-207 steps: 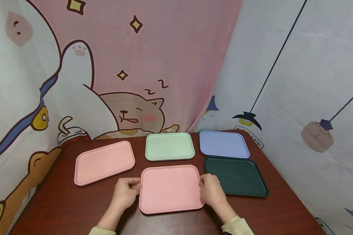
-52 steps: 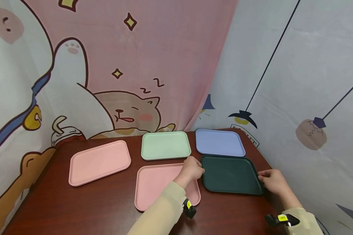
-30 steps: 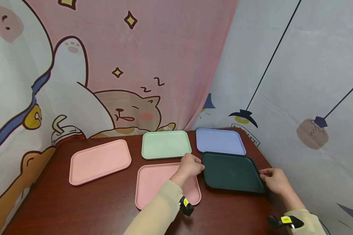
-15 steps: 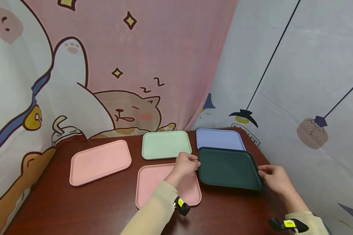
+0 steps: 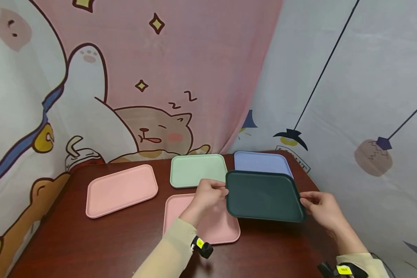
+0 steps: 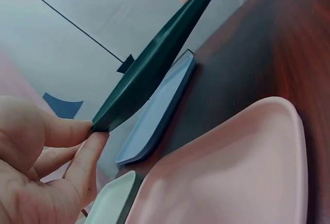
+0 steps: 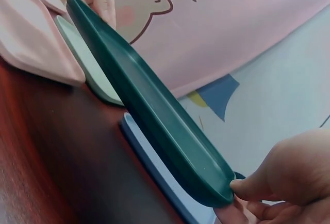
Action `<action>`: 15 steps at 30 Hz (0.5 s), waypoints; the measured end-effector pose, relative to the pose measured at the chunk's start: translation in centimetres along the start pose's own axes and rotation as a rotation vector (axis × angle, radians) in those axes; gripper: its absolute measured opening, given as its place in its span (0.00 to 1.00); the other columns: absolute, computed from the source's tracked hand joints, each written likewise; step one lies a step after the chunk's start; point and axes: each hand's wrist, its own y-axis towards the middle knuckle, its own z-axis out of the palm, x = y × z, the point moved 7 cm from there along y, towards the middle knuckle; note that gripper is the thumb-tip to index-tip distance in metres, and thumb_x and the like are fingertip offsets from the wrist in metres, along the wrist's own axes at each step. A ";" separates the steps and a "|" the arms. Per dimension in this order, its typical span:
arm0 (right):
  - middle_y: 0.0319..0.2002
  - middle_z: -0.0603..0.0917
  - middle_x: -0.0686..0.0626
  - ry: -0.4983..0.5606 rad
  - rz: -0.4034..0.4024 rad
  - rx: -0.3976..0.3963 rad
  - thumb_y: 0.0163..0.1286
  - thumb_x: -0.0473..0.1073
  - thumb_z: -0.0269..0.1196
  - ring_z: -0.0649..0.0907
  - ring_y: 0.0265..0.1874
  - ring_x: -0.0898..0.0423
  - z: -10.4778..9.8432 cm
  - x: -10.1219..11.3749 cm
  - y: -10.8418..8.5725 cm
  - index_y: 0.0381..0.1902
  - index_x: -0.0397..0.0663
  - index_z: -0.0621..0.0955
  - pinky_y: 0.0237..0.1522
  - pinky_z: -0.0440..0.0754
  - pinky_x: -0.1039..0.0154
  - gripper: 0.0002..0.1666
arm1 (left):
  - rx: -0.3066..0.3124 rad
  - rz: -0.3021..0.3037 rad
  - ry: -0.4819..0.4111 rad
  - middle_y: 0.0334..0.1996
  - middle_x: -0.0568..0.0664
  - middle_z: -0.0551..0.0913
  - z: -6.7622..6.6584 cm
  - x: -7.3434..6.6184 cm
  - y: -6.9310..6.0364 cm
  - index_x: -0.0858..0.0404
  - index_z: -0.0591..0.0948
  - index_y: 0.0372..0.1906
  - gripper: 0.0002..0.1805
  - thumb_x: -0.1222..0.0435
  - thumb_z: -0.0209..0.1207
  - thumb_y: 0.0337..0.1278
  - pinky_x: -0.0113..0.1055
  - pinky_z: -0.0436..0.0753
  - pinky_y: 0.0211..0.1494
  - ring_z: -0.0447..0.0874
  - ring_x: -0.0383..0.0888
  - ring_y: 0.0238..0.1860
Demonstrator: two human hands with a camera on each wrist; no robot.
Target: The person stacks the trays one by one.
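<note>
A dark green rectangular tray [image 5: 264, 196] is held up off the table between both hands. My left hand [image 5: 208, 195] pinches its left edge, thumb and fingers on the rim, as the left wrist view shows on the tray's corner [image 6: 134, 87]. At the opposite short edge my right hand [image 5: 321, 208] pinches the rim between thumb and fingers. Beneath my left hand and forearm lies a pink tray [image 5: 222, 227], partly covered by them. Behind the green tray a blue tray [image 5: 262, 161] lies flat, its front part hidden from the head view.
A light green tray [image 5: 198, 170] lies at the back middle. Another pink tray [image 5: 121, 191] sits at an angle on the left. All rest on a dark red-brown table [image 5: 118, 247]. Printed cloth [image 5: 208, 69] hangs behind and to the right.
Both hands have gone from the front pink tray to the dark green tray. The green tray has been lifted off the table and moved left and slightly back, now overlapping the blue tray in view.
</note>
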 end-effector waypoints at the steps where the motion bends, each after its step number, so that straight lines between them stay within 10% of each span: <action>1: 0.53 0.83 0.29 0.003 0.000 -0.001 0.82 0.33 0.58 0.87 0.42 0.47 0.1 0.1 0.0 0.63 0.22 0.78 0.42 0.92 0.55 0.19 | -0.001 -0.003 -0.005 0.42 0.55 0.88 -0.1 0.0 -0.1 0.71 0.88 0.54 0.15 0.73 0.70 0.63 0.39 0.91 0.47 0.90 0.47 0.42; 15: 0.45 0.86 0.37 0.074 -0.004 0.007 0.80 0.32 0.60 0.87 0.36 0.53 2.1 1.9 -0.6 0.61 0.23 0.80 0.38 0.91 0.57 0.18 | -0.031 -0.004 -0.102 0.44 0.61 0.89 -3.0 -0.1 -1.6 0.76 0.86 0.55 0.16 0.76 0.69 0.63 0.40 0.91 0.47 0.92 0.52 0.45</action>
